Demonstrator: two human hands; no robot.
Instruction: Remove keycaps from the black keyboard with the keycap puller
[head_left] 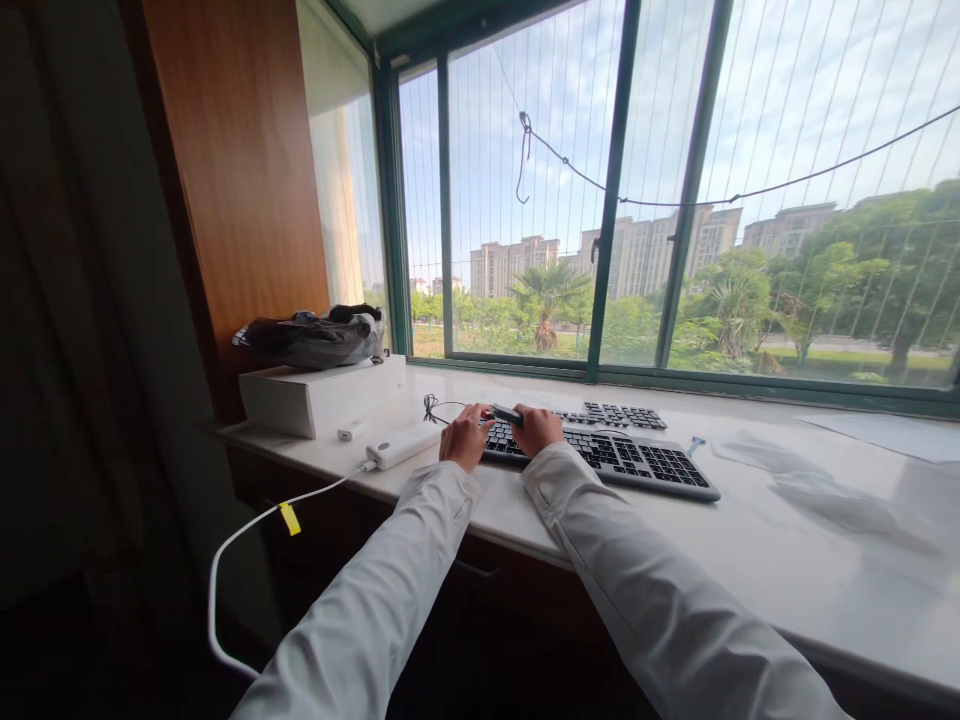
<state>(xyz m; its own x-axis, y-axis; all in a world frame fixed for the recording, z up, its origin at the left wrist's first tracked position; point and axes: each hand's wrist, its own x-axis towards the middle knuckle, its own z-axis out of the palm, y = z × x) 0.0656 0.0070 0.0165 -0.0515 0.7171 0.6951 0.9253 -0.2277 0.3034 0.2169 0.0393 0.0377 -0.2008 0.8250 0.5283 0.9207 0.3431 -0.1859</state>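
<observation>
Both of my hands are raised over the left part of a black keyboard (637, 462) that lies on the white counter. My right hand (541, 430) is closed on a small dark, flat object (506, 413), whose kind I cannot make out. My left hand (465, 438) is just left of it, fingers bent together toward the object's left end, where a small red spot shows. Whatever is between the left fingertips is too small to name. Behind the keyboard lies a panel of black keys (624, 415), partly hidden by the right hand.
Left of my hands lie a white power strip (405, 445) with its cord, a small white adapter (350, 431) and a thin black cable (430, 408). A white box (322, 395) carries a dark bag (311, 338). On the right are a small blue tool (697, 443) and clear plastic bags (832, 500).
</observation>
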